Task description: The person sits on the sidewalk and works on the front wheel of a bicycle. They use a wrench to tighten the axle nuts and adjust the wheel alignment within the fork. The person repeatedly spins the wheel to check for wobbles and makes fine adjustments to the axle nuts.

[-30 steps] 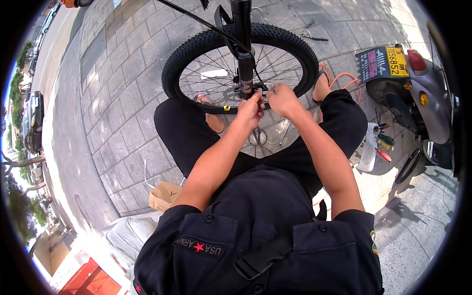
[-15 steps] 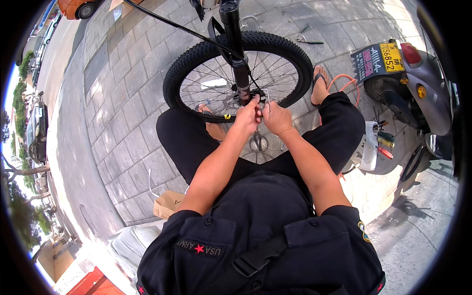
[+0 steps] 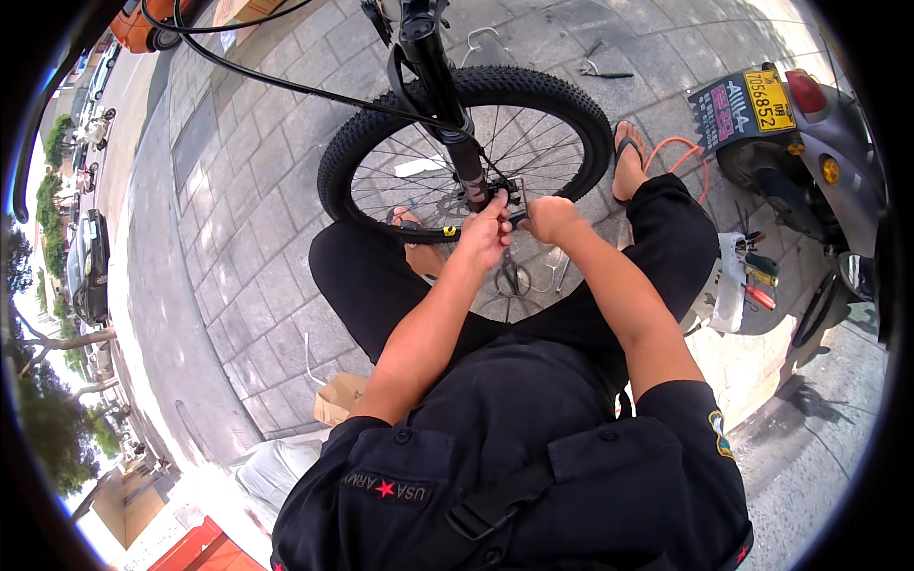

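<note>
A bicycle's front wheel, with a knobby black tyre, is held in a dark suspension fork between my feet. At the fork's lower end sits a black disc brake caliper beside the brake rotor. My left hand is closed at the caliper, its thumb and fingers pinching there. Just to its right, my right hand is closed on a thin silver hex key, whose one end stands up near the caliper. The fingers partly hide the key's contact point.
Black cables arch across the upper left. Pliers lie on the paving beyond the wheel. At right are a parked scooter, an orange hose and a red-handled screwdriver among tools. A brown paper bag lies at left.
My right hand has shifted right and turned, moving a little away from my left hand. The fork and cables have swung left in the view.
</note>
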### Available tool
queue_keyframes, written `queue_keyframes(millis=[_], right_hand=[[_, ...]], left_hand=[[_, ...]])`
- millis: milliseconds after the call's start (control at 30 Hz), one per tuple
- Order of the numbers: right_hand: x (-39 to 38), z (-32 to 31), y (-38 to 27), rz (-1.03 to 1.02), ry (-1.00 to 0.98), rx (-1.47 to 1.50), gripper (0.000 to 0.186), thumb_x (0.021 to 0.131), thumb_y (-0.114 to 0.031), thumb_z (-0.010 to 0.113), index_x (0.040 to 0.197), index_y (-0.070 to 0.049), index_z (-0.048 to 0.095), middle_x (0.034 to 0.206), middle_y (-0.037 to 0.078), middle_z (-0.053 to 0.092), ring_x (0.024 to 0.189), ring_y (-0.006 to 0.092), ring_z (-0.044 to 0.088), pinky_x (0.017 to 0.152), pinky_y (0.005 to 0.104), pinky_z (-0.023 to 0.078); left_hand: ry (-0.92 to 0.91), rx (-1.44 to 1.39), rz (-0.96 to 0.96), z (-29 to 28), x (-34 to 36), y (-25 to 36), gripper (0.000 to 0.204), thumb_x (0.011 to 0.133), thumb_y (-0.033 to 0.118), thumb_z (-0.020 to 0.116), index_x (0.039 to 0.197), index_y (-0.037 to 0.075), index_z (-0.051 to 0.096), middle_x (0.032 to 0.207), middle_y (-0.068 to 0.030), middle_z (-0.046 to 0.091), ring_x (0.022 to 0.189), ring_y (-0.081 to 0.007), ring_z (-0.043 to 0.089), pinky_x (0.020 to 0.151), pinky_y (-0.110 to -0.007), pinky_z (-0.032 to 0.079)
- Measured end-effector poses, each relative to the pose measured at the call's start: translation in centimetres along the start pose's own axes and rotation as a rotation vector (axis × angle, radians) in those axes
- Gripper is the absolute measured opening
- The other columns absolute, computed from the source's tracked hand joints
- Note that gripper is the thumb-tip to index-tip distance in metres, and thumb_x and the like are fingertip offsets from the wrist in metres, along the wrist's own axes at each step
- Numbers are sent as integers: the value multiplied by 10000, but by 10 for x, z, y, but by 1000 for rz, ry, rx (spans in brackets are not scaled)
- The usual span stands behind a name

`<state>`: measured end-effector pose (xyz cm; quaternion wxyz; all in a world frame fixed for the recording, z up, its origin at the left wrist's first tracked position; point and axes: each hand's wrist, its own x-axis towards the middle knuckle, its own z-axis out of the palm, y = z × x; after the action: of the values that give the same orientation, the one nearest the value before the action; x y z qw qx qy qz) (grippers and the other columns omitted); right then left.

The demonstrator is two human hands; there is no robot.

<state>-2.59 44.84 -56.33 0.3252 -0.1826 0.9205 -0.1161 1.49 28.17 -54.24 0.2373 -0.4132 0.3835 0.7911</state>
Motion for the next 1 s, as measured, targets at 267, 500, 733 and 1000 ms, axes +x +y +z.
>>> queue_keyframes(millis=[267,500,733,1000], right_hand=[[26,-34,-1,32,134,185,258,947,-294,654,1060,-77,736,1022,186,741,986,412,704,866,501,561],[-2,-34,10,-302,497,599,248,969,-240,643,1105,-48,723,959,216,719,929,440,678,816,489,537],[-2,-15,-4,-262,737,634,230,975,-183,653,1121,-18,721,997,203,720,936,408,695,813,450,543],[-2,-13,-5,-184,704,595,230,962,-185,679,1109,-16,733,964,218,726,910,381,715,806,429,547]], left_hand=[[4,20,-1,-2,0,0,274,926,344,803,878,191,581,756,61,555,580,-70,498,478,-245,341],[-16,19,6,-1,-1,1,282,917,354,812,880,183,590,768,55,564,584,-75,496,483,-243,343],[4,53,21,-3,1,1,309,896,362,832,849,172,593,753,48,559,587,-84,494,488,-249,344],[-13,89,36,-7,3,-1,317,901,390,821,817,185,595,739,64,555,602,-77,493,495,-252,342]])
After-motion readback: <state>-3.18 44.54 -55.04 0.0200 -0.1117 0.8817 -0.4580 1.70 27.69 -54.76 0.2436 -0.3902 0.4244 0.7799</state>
